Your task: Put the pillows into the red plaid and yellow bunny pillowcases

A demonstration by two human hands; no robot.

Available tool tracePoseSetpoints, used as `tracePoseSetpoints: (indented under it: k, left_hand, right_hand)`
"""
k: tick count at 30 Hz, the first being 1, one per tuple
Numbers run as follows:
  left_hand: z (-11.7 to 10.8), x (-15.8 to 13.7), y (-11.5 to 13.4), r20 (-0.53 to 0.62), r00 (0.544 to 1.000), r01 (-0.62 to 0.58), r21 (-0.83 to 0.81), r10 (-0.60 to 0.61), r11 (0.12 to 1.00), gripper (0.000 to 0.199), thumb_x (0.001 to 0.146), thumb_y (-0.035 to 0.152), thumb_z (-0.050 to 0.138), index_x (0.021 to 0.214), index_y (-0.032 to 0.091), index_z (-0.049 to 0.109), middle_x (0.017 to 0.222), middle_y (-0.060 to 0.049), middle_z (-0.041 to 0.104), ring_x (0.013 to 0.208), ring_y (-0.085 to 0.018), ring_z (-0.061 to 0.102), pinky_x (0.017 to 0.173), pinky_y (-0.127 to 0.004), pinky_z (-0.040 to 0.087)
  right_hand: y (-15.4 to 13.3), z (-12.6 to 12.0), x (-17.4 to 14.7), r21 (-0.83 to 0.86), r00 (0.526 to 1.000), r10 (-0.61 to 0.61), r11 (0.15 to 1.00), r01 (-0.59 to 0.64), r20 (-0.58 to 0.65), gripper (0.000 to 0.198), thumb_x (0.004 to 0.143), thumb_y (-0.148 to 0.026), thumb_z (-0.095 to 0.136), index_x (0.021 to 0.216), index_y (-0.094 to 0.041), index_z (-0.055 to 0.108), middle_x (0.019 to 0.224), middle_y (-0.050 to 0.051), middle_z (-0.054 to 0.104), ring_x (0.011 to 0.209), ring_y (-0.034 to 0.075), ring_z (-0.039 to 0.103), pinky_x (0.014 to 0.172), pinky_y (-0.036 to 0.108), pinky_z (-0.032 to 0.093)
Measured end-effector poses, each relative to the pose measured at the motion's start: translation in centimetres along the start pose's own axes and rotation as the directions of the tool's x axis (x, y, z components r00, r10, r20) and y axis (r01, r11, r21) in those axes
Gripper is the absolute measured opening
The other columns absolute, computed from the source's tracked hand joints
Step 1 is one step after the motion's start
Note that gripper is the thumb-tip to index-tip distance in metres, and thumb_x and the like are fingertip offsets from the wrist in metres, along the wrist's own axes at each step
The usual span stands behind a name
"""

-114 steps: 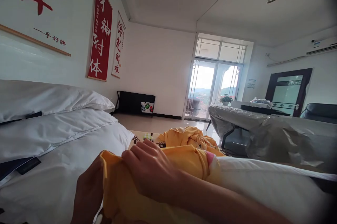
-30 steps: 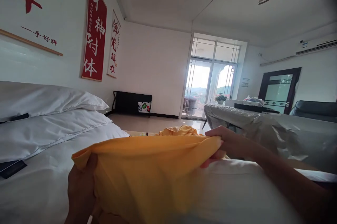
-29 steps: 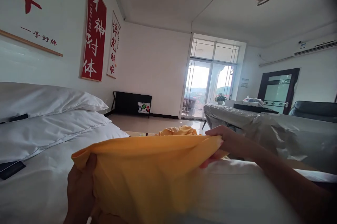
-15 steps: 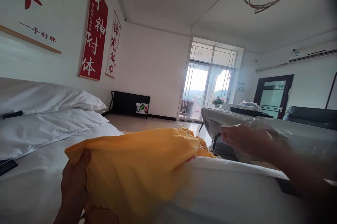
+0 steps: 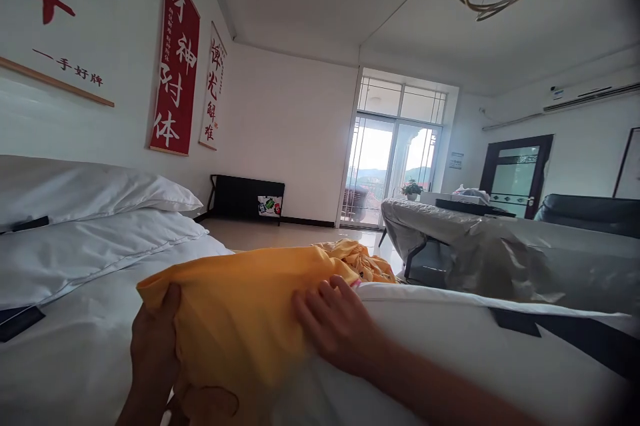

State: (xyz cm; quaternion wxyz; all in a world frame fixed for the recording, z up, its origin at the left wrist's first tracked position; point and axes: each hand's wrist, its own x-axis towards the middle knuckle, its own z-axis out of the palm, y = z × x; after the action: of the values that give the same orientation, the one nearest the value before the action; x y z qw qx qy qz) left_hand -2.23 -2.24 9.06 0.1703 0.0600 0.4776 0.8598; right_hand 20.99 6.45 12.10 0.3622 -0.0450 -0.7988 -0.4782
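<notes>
Head view: a yellow cloth lies over the near end of a white pillow, low in the middle of the scene, with its free edge drawn out toward the left. The left hand is closed on that edge: its thumb presses the outer face, while its other fingers are mostly hidden behind the cloth. The right hand is narrow, its fingers bent and closed on the cloth close to where yellow gives way to white. How much cloth sits in its grip cannot be told, since the fingertips are turned inward.

The step in hand looks like working the cloth along the pillow. To do it well, the left hand should hold the edge firmly and keep it taut, giving the right hand something to pull against. The right hand does best to take a small fold and draw it evenly, then regrip farther round, so the fabric does not bunch or twist on one side. The pillow seems soft and likely to slump, so gentle, repeated pulls should serve better than one hard tug.

A crumpled yellow heap lies just beyond, and stacked white pillows are at the left.
</notes>
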Motion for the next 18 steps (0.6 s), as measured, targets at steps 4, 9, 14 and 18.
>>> tracePoseSetpoints:
  k: [4, 9, 14, 18]
  left_hand:
    - [-0.4, 0.7, -0.8, 0.035, 0.999, -0.005, 0.005, 0.004, 1.000, 0.038, 0.062, 0.045, 0.071, 0.086, 0.016, 0.064, 0.063, 0.000, 0.060, 0.050, -0.013, 0.052, 0.044, -0.023, 0.040]
    - [-0.2, 0.8, -1.7, 0.082, 0.996, 0.029, -0.041, -0.025, 0.999, 0.041, 0.063, 0.045, 0.074, 0.091, 0.016, 0.066, 0.064, 0.000, 0.062, 0.056, -0.015, 0.057, 0.056, -0.029, 0.050]
    - [0.4, 1.2, -2.3, 0.165, 0.984, 0.095, -0.154, -0.069, 0.984, 0.034, 0.067, 0.038, 0.074, 0.093, 0.018, 0.066, 0.067, 0.001, 0.063, 0.058, -0.015, 0.059, 0.062, -0.029, 0.053]
    - [0.8, 2.1, -2.7, 0.144, 0.984, 0.130, -0.151, -0.108, 0.980, 0.027, 0.073, 0.033, 0.070, 0.095, 0.017, 0.066, 0.067, 0.001, 0.063, 0.050, -0.011, 0.054, 0.058, -0.027, 0.052]
  right_hand:
    - [2.5, 1.4, -0.8, -0.222, 0.987, 0.127, 0.964, -0.146, -0.099, 0.023, 0.084, -0.007, 0.048, 0.101, -0.013, 0.062, 0.083, 0.007, 0.065, 0.076, 0.020, 0.052, 0.078, 0.039, 0.036]
    - [5.9, 1.5, -2.7, -0.149, 0.630, 0.624, 0.755, -0.639, 0.462, 0.019, 0.082, -0.018, 0.052, 0.098, -0.019, 0.062, 0.087, 0.005, 0.069, 0.075, 0.020, 0.059, 0.062, 0.031, 0.032]
    - [7.4, 0.9, -3.2, -0.175, 0.526, 0.621, 0.727, -0.664, 0.581, 0.016, 0.083, -0.015, 0.047, 0.086, -0.018, 0.063, 0.087, 0.006, 0.070, 0.080, 0.021, 0.061, 0.066, 0.031, 0.031]
    - [9.4, 1.3, -4.6, -0.167, 0.853, 0.429, 0.903, -0.396, 0.299, 0.022, 0.085, -0.008, 0.044, 0.091, -0.016, 0.064, 0.081, 0.008, 0.068, 0.076, 0.020, 0.060, 0.067, 0.033, 0.034]
